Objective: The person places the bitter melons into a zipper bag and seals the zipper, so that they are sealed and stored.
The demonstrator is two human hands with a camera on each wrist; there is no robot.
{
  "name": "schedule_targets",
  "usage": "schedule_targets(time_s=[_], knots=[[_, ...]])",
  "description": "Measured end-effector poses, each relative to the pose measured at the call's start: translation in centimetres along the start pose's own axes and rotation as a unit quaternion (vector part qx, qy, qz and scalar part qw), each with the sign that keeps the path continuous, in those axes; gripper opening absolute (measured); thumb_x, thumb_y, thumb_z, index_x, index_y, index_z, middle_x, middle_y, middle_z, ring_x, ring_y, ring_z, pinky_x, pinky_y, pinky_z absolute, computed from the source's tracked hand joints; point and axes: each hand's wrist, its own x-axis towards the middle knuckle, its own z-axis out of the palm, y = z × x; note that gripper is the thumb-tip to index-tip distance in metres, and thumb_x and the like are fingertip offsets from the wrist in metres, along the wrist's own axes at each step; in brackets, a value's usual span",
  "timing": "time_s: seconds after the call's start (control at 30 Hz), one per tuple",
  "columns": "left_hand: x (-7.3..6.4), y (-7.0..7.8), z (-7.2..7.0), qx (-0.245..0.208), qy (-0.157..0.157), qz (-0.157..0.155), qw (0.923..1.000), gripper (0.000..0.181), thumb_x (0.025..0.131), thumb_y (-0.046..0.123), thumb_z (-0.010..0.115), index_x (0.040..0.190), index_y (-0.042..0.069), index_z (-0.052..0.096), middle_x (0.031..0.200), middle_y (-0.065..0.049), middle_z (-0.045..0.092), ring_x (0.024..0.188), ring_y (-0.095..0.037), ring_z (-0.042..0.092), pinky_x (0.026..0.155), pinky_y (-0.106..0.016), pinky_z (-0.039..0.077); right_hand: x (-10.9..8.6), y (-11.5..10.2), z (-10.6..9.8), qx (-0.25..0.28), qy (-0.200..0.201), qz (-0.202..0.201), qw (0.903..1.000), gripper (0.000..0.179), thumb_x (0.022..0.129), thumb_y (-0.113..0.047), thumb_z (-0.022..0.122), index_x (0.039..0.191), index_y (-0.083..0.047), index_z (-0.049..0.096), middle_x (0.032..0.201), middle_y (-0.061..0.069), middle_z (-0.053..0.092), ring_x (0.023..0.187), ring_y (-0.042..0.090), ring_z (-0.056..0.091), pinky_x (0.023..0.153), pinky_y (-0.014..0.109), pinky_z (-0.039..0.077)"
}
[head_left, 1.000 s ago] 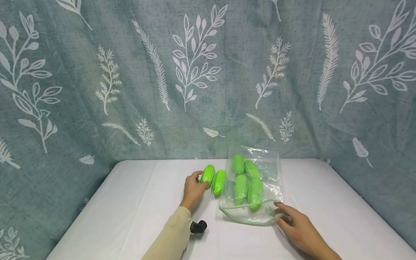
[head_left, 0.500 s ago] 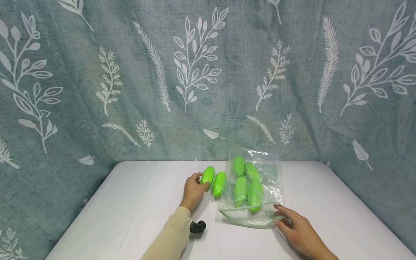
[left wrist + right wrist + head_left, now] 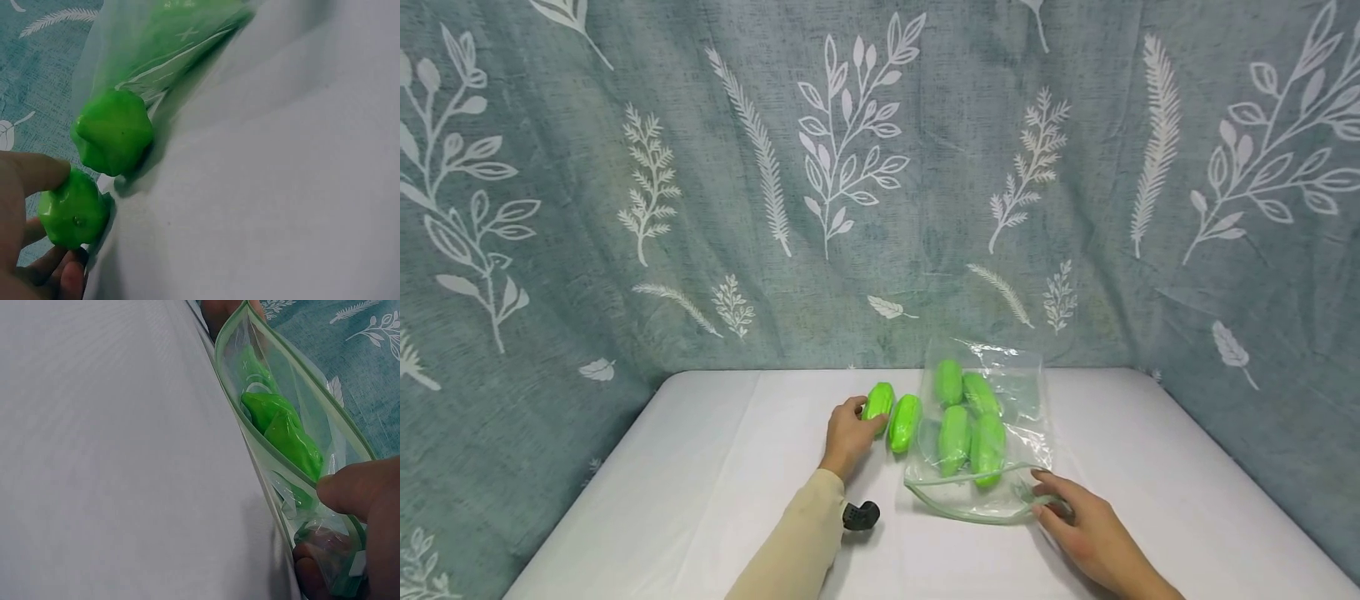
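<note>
My left hand [image 3: 852, 437] grips a green ridged vegetable [image 3: 877, 402], glossy and squash-like. In the left wrist view its lobed end [image 3: 74, 209] shows between thumb and fingers. A second green vegetable [image 3: 906, 423] lies just to its right, beside a clear zip bag [image 3: 1026, 396]. Several more of the same kind [image 3: 955, 433] lie inside that bag. My right hand [image 3: 1086, 525] pinches the bag's mouth at its right corner. Seen from the right wrist, the green zip rim [image 3: 300, 369] gapes apart, with green vegetables [image 3: 284, 428] inside.
A white cloth [image 3: 715, 483] covers the table. Behind it hangs a blue-green curtain [image 3: 955, 250] with white leaf prints. A small black object [image 3: 861, 516] sits by the left wrist, next to the beige sleeve [image 3: 797, 542].
</note>
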Motion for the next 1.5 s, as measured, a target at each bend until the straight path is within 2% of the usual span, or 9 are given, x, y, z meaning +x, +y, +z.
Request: schedule_targets(time_s=[0.3, 0.63, 0.97, 1.2, 1.4, 1.5], knots=[[-0.2, -0.2, 0.2, -0.006, 0.009, 0.008, 0.9999, 0.049, 0.087, 0.024, 0.076, 0.131, 0.005, 0.065, 0.118, -0.011, 0.067, 0.108, -0.027, 0.061, 0.093, -0.045, 0.049, -0.1, -0.1, 0.0, -0.001, 0.006, -0.004, 1.0000, 0.046, 0.096, -0.028, 0.068, 0.138, -0.011, 0.059, 0.113, -0.007, 0.070, 0.100, 0.011, 0.066, 0.094, 0.050, 0.050], [-0.3, -0.4, -0.2, -0.014, 0.010, -0.003, 0.9998, 0.047, 0.088, 0.024, 0.073, 0.131, 0.004, 0.064, 0.124, -0.012, 0.066, 0.114, -0.029, 0.060, 0.097, -0.046, 0.048, -0.1, -0.1, 0.3, -0.003, 0.010, -0.012, 0.9999, 0.045, 0.097, -0.027, 0.068, 0.138, -0.011, 0.059, 0.113, -0.008, 0.070, 0.105, 0.017, 0.066, 0.095, 0.051, 0.050], [-0.3, -0.2, -0.7, -0.083, 0.034, -0.028, 0.9955, 0.045, 0.087, 0.028, 0.073, 0.127, 0.009, 0.067, 0.123, -0.013, 0.066, 0.116, -0.028, 0.060, 0.098, -0.046, 0.047, -0.2, 0.1, 0.1, 0.002, 0.013, -0.016, 0.9998, 0.045, 0.097, -0.027, 0.068, 0.138, -0.009, 0.059, 0.113, -0.006, 0.070, 0.108, 0.022, 0.065, 0.096, 0.053, 0.048], [0.0, -0.7, -1.1, -0.121, 0.048, -0.047, 0.9904, 0.046, 0.087, 0.025, 0.073, 0.129, 0.006, 0.065, 0.125, -0.016, 0.063, 0.115, -0.029, 0.059, 0.096, -0.045, 0.049, -0.1, 0.1, 0.1, 0.006, 0.007, -0.012, 0.9999, 0.046, 0.097, -0.027, 0.068, 0.138, -0.009, 0.059, 0.114, -0.005, 0.070, 0.110, 0.024, 0.065, 0.096, 0.053, 0.049], [0.0, -0.8, -1.1, -0.126, 0.042, -0.056, 0.9895, 0.048, 0.088, 0.026, 0.072, 0.131, 0.007, 0.063, 0.128, -0.016, 0.061, 0.118, -0.029, 0.057, 0.098, -0.044, 0.048, 0.0, 0.1, 0.0, 0.014, 0.000, -0.009, 0.9999, 0.047, 0.097, -0.027, 0.067, 0.139, -0.009, 0.058, 0.115, -0.002, 0.070, 0.113, 0.028, 0.064, 0.097, 0.056, 0.047], [-0.2, -0.9, -1.2, -0.123, 0.049, -0.043, 0.9902, 0.048, 0.089, 0.025, 0.072, 0.131, 0.006, 0.063, 0.129, -0.016, 0.061, 0.119, -0.030, 0.056, 0.097, -0.045, 0.048, -0.1, 0.1, 0.0, 0.015, 0.000, -0.010, 0.9998, 0.047, 0.097, -0.026, 0.067, 0.139, -0.009, 0.058, 0.115, -0.002, 0.070, 0.113, 0.028, 0.064, 0.097, 0.056, 0.047]])
